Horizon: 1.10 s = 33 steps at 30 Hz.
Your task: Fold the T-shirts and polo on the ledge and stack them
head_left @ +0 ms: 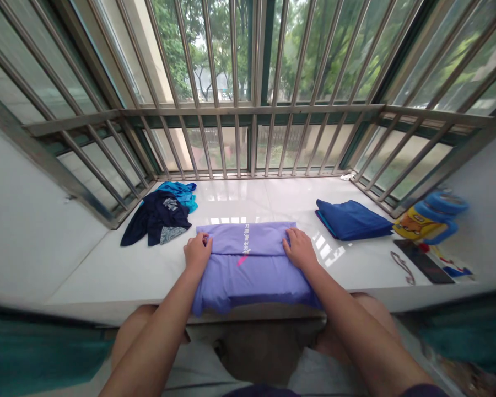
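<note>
A lavender shirt (pixel 248 275) lies flat on the white window ledge (pixel 107 270), its far part folded over toward me with pink and white lettering showing. My left hand (pixel 197 251) pinches the left end of the folded edge. My right hand (pixel 299 248) grips the right end of the same edge. The shirt's near part hangs a little over the ledge's front rim, above my knees.
A crumpled pile of dark navy and turquoise clothes (pixel 161 216) lies at the left back. A folded blue garment (pixel 351 219) sits to the right. Further right are a yellow and blue bottle (pixel 430 218), a dark flat device (pixel 424 262) and a cord. Metal window bars (pixel 248 110) enclose the ledge.
</note>
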Available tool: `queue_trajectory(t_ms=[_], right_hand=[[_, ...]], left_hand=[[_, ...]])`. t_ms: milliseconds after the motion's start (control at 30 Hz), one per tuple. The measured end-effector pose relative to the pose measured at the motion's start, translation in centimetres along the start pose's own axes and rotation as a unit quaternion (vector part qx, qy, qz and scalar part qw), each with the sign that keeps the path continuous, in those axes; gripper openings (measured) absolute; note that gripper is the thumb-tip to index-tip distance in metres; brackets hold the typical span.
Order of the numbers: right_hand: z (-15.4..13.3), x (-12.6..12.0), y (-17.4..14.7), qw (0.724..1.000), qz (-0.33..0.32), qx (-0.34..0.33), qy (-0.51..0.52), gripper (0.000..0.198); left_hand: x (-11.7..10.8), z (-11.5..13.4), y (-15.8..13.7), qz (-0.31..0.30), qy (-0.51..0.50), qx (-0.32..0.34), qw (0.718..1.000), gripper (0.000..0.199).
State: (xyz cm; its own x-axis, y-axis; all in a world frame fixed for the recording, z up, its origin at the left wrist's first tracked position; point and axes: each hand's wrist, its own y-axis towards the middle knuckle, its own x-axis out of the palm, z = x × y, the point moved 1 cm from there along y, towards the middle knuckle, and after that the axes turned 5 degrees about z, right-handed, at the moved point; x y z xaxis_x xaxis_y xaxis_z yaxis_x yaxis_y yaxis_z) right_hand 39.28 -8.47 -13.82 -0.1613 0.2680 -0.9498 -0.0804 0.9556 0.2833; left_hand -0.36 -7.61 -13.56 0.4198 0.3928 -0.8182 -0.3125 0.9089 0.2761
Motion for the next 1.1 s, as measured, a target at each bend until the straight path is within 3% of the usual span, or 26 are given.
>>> queue_trajectory(t_ms=[200, 333, 433, 600, 733, 833, 967, 1100], right_hand=[[-0.4, -1.5, -0.1, 1.000, -0.011, -0.018, -0.005, 0.037], [-0.1, -2.1, 0.0, 0.984, -0.083, -0.156, 0.027, 0.037], [0.7, -2.8, 0.7, 0.970, -0.113, -0.214, 0.019, 0.021], [1.8, -4.1, 0.6, 0.973, -0.084, -0.215, 0.017, 0.037], [1.6, -4.2, -2.2, 0.972, -0.089, -0.219, 0.006, 0.035], [1.5, -4.0, -4.0, 0.974, -0.099, -0.205, -0.002, 0.034], [1.1, -3.9, -4.3, 0.983, -0.035, -0.176, 0.019, 0.038], [-0.3, -2.6, -2.1, 0.987, -0.004, -0.159, 0.020, 0.054]], left_hand=[[-1.1, 0.6, 0.4, -0.010, -0.056, 0.006, 0.998, 0.022], [-1.2, 0.4, 0.4, -0.020, -0.071, 0.005, 0.997, 0.023], [-1.7, 0.2, 0.5, -0.026, -0.073, 0.011, 0.997, 0.024], [-2.3, -0.6, -1.4, -0.052, -0.073, 0.045, 0.995, 0.020], [-2.3, -1.6, -3.9, -0.078, -0.065, 0.091, 0.991, 0.012], [-2.4, -2.3, -4.7, -0.050, -0.041, 0.127, 0.990, 0.017], [-2.0, -2.3, -3.7, 0.013, -0.015, 0.187, 0.982, 0.037], [0.1, -1.4, -1.3, -0.035, 0.024, 0.235, 0.971, 0.052]])
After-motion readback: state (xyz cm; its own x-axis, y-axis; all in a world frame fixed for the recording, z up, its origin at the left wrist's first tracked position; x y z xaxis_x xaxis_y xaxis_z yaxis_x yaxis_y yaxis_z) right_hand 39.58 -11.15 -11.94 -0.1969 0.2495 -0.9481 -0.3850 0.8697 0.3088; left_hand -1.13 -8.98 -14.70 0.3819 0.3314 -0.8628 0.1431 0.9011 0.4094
